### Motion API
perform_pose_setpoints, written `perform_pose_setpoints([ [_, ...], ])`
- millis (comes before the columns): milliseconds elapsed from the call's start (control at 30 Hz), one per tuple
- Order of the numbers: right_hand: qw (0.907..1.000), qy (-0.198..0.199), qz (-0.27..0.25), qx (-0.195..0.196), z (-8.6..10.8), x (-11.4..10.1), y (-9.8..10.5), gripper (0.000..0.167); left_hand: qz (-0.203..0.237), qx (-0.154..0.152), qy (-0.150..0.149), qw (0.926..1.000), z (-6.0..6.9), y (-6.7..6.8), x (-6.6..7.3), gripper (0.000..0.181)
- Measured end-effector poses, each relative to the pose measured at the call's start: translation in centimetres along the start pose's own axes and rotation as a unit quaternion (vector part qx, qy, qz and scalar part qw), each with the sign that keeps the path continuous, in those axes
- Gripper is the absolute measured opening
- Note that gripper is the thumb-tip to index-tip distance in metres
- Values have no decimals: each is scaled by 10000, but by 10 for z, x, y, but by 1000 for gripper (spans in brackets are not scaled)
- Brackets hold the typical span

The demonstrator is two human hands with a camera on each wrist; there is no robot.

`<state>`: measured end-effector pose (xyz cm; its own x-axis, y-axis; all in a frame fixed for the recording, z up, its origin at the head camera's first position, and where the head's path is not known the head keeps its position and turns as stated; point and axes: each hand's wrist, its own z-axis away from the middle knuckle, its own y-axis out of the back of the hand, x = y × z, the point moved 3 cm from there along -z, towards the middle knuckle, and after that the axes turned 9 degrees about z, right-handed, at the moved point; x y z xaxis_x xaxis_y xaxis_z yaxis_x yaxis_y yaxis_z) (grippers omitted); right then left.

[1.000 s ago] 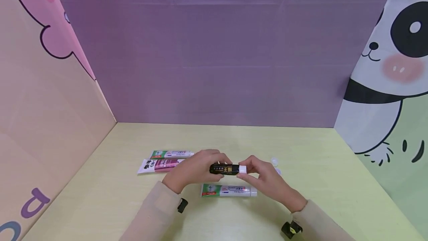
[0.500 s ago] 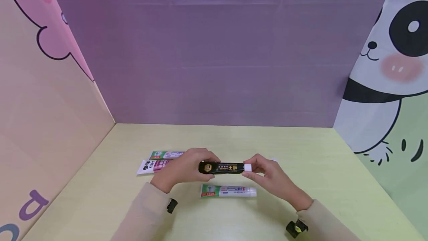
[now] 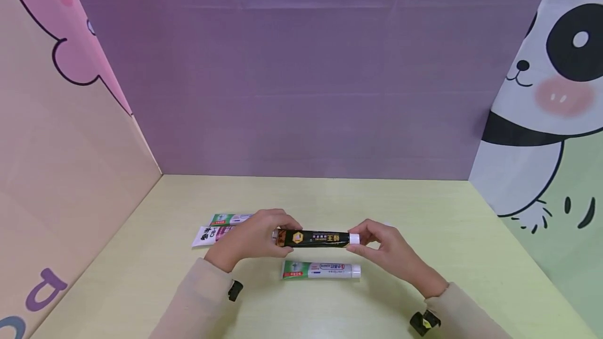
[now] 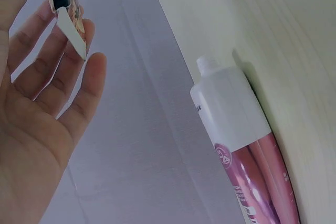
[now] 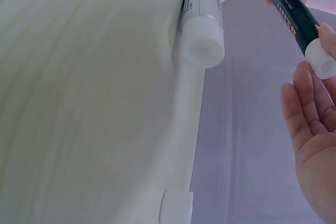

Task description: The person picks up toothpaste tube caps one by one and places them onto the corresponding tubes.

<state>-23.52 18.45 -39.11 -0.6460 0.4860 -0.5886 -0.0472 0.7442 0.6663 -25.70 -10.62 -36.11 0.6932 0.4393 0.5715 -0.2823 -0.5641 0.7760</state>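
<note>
Fingers of the left hand [image 3: 249, 240] pinch a slim black tube [image 3: 317, 238] near its flat end, those of the right hand [image 3: 397, 251] pinch its round white cap [image 3: 354, 239], above the pale wood-grain desk [image 3: 330, 310]; the left hand partly hides a purple-and-white tube [image 3: 213, 235]
</note>
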Motion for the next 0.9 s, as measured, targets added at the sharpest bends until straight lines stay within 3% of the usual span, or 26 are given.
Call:
perform_pose_setpoints([
  [367,9986,120,498,108,-1,2,2,29,-157,41,-14,9999,-1,-5,-3,35],
  [900,9957,-459,748,-312,-5,12,-4,25,-443,-96,212,9987,-9,-20,-14,35],
])
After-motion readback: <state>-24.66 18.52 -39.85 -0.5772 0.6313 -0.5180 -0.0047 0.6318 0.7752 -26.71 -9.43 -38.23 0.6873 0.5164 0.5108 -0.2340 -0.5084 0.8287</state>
